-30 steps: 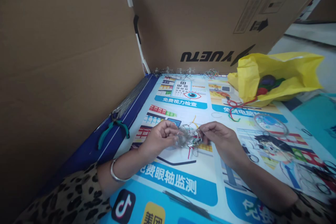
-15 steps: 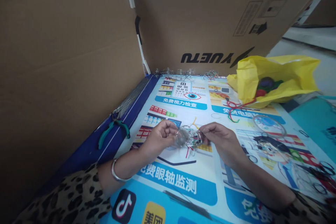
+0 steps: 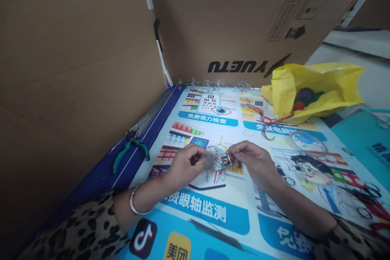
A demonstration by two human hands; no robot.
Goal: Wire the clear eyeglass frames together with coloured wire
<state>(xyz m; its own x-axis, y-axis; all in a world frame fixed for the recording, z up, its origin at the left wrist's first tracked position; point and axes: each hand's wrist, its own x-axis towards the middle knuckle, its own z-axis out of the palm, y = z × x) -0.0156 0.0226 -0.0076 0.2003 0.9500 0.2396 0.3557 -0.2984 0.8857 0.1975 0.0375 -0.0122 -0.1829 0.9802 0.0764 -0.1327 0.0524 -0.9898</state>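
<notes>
Between my two hands is a tangled piece of bent silvery wire with bits of red, yellow and green thread on it. My left hand, with a bangle at the wrist, is closed with its fingertips pinching the left side of the wire piece. On the other side my right hand pinches the wire's right edge between thumb and forefinger. The wire piece is held just over the printed sheet; its finer shape is blurred.
Teal-handled pliers lie at the left beside a bundle of straight wires. Wire pieces line the foot of the cardboard wall. A yellow bag holds yarn balls. Scissors and a roll of clear line lie right.
My fingers have shifted slightly on the wire piece, which both hands keep holding. The whole view has moved a little, so surroundings sit slightly further left.
</notes>
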